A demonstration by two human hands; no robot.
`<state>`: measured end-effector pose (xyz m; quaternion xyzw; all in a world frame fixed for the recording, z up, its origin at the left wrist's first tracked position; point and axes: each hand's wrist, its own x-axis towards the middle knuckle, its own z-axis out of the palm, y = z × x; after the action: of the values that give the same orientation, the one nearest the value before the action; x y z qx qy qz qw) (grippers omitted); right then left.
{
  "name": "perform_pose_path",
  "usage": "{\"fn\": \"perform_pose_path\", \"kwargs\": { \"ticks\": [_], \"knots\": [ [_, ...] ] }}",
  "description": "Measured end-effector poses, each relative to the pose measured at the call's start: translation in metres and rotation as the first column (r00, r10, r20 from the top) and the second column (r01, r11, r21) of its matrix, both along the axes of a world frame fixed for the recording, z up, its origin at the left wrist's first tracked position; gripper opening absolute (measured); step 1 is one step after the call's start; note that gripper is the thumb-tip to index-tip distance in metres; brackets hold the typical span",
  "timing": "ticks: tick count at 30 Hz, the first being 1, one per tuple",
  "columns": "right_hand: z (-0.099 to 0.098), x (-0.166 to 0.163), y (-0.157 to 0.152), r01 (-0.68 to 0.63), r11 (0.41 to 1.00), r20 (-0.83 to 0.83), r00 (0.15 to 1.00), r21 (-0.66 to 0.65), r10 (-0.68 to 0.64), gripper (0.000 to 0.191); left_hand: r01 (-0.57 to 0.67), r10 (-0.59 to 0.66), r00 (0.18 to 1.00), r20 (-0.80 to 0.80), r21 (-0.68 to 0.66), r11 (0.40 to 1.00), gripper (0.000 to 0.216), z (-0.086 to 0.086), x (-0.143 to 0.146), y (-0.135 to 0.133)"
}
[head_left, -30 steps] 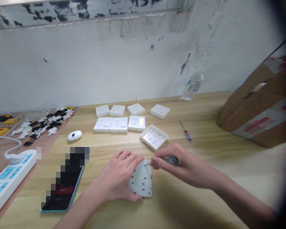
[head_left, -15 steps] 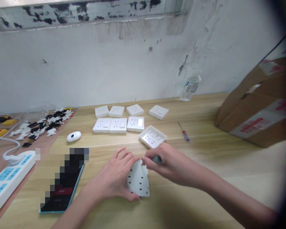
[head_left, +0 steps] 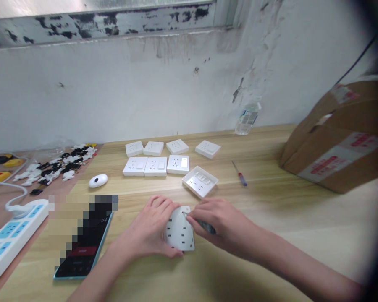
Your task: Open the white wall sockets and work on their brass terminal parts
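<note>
A white socket plate (head_left: 179,233) with several dark slots lies on the wooden table (head_left: 255,235) in front of me. My left hand (head_left: 149,228) is closed around its left edge, thumb at the bottom and fingers over the top. My right hand (head_left: 217,224) pinches a small screwdriver (head_left: 204,225), whose metal tip touches the plate's upper right corner. An upturned white socket cover (head_left: 200,181) lies just behind my hands.
Several white wall sockets (head_left: 157,165) lie in two rows farther back. A red-handled screwdriver (head_left: 239,174), a plastic bottle (head_left: 246,119) and a cardboard box (head_left: 340,138) are at the right. A phone (head_left: 82,247), a white oval device (head_left: 98,180), power strip (head_left: 9,235) and small parts (head_left: 59,165) lie left.
My right hand has moved left and down with the small screwdriver, bringing its tip onto the plate's top right corner. The left hand still holds the plate, which has shifted slightly left.
</note>
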<state>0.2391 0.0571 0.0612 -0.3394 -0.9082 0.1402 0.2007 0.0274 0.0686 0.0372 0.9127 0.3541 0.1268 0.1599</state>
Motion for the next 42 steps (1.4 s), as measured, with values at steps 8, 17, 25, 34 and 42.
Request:
{"fn": "perform_pose_path", "kwargs": {
  "ticks": [8, 17, 25, 34, 42],
  "knots": [
    [0.000, 0.017, -0.017, 0.030, 0.998, -0.168, 0.986, 0.047, -0.022, 0.027, -0.015, 0.015, 1.000, 0.010, 0.040, 0.999, 0.088, -0.004, 0.000, 0.000],
    [-0.017, 0.011, -0.029, -0.033, 0.987, -0.166, 0.984, 0.156, 0.059, 0.023, -0.014, 0.016, 1.000, -0.024, 0.099, 0.995, 0.093, -0.008, 0.001, 0.003],
    [-0.027, 0.005, -0.033, -0.058, 0.967, -0.066, 0.995, 0.246, 0.076, 0.023, -0.026, 0.028, 1.000, -0.011, 0.124, 0.992, 0.085, -0.009, 0.000, 0.003],
    [-0.020, -0.009, -0.031, 0.026, 0.999, -0.061, 0.998, 0.047, -0.023, 0.027, -0.044, 0.046, 0.999, -0.008, 0.128, 0.991, 0.072, -0.007, 0.003, 0.001],
    [-0.015, 0.005, -0.028, 0.016, 0.997, -0.144, 0.989, -0.076, -0.027, 0.026, -0.028, 0.031, 0.999, -0.024, 0.112, 0.993, 0.077, -0.006, 0.003, 0.000]
  ]
}}
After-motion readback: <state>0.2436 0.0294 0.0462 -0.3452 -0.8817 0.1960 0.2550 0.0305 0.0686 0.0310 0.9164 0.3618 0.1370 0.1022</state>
